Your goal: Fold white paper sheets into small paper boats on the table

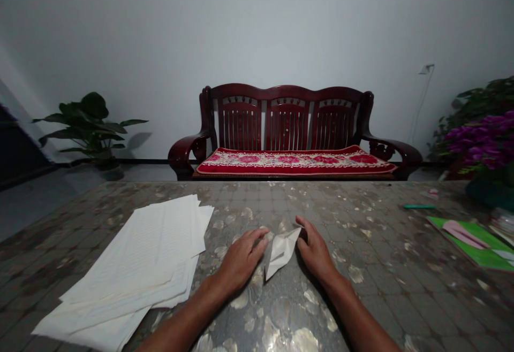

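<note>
A small folded white paper shape (282, 251), pointed at both ends, rests on the patterned tabletop (257, 309) between my hands. On its left side is my left hand (243, 257), fingers apart and curved toward the paper, with nothing held. My right hand (314, 246) is at the paper's right side, its fingers apart and its forefinger near the upper right tip. Whether the right fingertips touch that tip cannot be made out.
Left of my arms lies a fanned stack of white printed sheets (140, 250). To the right are a teal pen (419, 207), a green sheet or booklet (453, 240) with pink scissors-like handles or paper (466, 234), and purple flowers (482, 140). A wooden bench (287, 95) stands beyond the table.
</note>
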`<state>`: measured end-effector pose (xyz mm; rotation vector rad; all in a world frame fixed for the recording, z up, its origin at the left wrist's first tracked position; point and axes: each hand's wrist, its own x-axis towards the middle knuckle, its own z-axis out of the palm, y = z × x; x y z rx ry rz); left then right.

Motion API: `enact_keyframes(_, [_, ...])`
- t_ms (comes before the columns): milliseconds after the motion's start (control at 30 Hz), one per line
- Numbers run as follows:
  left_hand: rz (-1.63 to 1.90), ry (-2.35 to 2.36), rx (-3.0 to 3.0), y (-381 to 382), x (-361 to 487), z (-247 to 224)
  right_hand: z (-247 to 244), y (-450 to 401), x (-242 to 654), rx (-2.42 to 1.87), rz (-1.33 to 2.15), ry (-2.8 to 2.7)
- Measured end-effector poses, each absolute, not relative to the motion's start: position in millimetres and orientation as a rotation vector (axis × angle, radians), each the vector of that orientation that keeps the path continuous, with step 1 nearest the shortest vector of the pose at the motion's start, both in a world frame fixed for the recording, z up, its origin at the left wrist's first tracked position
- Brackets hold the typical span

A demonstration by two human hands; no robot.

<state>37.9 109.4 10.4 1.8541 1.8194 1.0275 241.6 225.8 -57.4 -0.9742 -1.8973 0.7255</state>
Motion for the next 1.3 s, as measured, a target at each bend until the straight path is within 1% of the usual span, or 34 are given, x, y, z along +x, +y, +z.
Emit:
enact_keyframes(100, [0.977, 1.885, 1.819, 119.4, 42.0, 15.3, -59.7, 228.0, 236.7, -0.931, 0.812, -1.836])
enact_keyframes(233, [0.776, 1.993, 1.825, 140.7, 51.1, 30.3, -61.2, 228.8, 229.7, -0.870, 0.987, -1.716])
enact_keyframes(333, [0.668, 1.969, 1.776, 155.5, 53.8, 33.2, -57.1, 225.8, 227.1, -0.850, 1.127, -1.645])
enact_keyframes(533, [0.882, 1.898, 1.261, 161.6, 47.4, 5.8, -46.8, 220.7, 230.4, -0.994, 1.197, -1.478])
enact_keyframes(633, [0.941, 1.867, 1.105, 157.9, 46.1, -5.5, -42.4, 219.0, 231.6, -1.057, 1.265, -1.455])
enact_keyframes(767, [1.028, 1.814, 0.976, 156.0, 46.6, -8.4, -32.3, 209.8, 230.9, -1.034, 1.347, -1.497])
enact_keyframes(867, [1.052, 1.791, 0.945, 156.9, 46.4, -5.9, -23.3, 194.9, 232.0, -1.007, 1.265, -1.565])
enact_keyframes(1000, [1.026, 1.799, 0.971, 156.8, 45.5, -1.1, -15.3, 170.8, 235.7, -0.975, 1.046, -1.784])
enact_keyframes(1133, [0.964, 1.844, 1.024, 155.4, 44.2, 0.2, -14.5, 156.4, 234.7, -1.035, 0.839, -2.004])
enact_keyframes(1300, [0.978, 1.853, 1.051, 155.8, 40.9, -5.4, -18.0, 156.3, 230.4, -1.081, 0.683, -2.047])
